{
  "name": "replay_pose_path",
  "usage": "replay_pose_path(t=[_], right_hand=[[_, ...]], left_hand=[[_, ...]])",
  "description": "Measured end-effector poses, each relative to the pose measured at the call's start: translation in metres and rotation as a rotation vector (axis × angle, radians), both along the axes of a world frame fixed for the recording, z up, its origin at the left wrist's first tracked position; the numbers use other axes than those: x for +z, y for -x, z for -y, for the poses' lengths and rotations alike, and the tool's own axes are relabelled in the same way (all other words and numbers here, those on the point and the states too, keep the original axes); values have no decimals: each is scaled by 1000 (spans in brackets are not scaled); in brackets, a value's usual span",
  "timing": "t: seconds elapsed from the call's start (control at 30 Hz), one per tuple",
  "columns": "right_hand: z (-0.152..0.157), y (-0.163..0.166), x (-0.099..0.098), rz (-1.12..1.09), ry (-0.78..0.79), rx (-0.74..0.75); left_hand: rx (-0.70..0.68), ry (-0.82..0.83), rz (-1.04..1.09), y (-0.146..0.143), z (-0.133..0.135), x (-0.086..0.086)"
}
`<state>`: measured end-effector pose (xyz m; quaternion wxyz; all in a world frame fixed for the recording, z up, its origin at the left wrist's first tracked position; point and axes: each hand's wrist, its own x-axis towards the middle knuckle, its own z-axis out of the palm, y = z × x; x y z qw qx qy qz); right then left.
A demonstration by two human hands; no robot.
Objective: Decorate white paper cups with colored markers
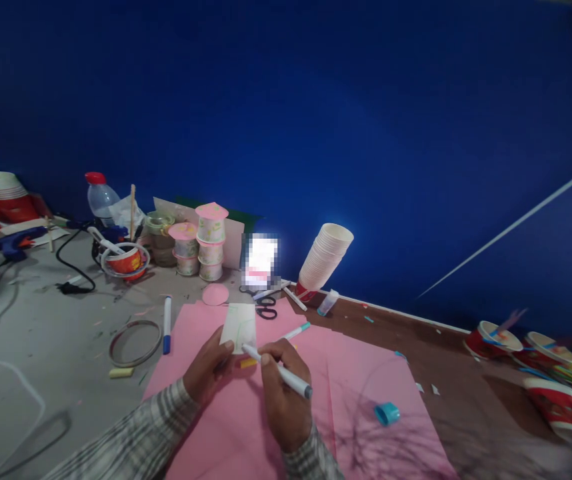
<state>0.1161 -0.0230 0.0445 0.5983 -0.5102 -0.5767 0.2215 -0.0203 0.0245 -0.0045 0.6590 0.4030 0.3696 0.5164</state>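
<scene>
Paper piece (pixel 239 325) looks light and easily creased, best held by its edge — left hand (pixel 208 367) pinches it, right hand (pixel 286 400) grips a marker (pixel 293 381).

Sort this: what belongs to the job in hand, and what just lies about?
In use:
- white-barrelled marker, right hand
- white piece with green lines, left hand
- pink paper sheets, probably

Apparently lying about:
- white marker with blue end
- tall, mostly white paper-cup stack
- clear plastic bottle, red cap
</scene>
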Motion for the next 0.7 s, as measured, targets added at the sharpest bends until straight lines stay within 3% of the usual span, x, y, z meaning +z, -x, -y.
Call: replay_pose_path(t=[0.43,0.7], right_hand=[[-1,3,-2,63,20,15],[0,0,0,-18,31,-15]], left_hand=[[36,33,31,-2,1,6],[12,-2,23,-1,1,5]])
